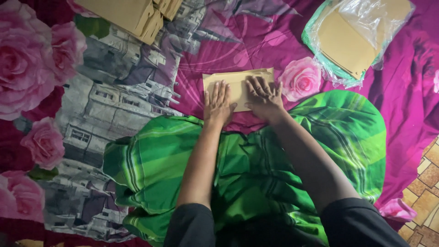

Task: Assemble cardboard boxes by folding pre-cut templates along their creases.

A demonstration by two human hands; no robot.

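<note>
a floral bedsheet (114, 91) in magenta and pink spreads under everything, with green striped cloth (256, 174) over the person's lap. beyond it lie a plastic bag of tan envelopes (352, 41) and a tan stack (132, 16). the left hand (218, 106) and right hand (264, 95) press flat, fingers spread, gripping nothing, on a tan paper envelope (235, 80) just past the lap.

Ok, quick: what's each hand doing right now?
Left hand: open, flat, palm down on the brown paper envelope.
Right hand: open, fingers spread, pressing on the same envelope; grips nothing.
</note>
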